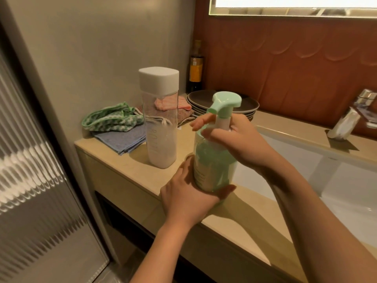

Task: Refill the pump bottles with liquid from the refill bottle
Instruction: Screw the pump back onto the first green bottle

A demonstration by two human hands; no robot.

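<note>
Bare left hand (pixel 183 195), slim fingers, nails hidden from this angle. Bare left forearm (pixel 157 250) runs uncovered to the bottom edge of the picture. Bare right hand (pixel 236 139), fingernails short and plain where they show. Bare right forearm (pixel 310 205) is uncovered to the lower right corner, looks broader near the lens, and has shadow along its inner edge.

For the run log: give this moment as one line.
left grip: holds green pump bottle base | right grip: grips its neck | white-capped bottle: upright on counter
</note>
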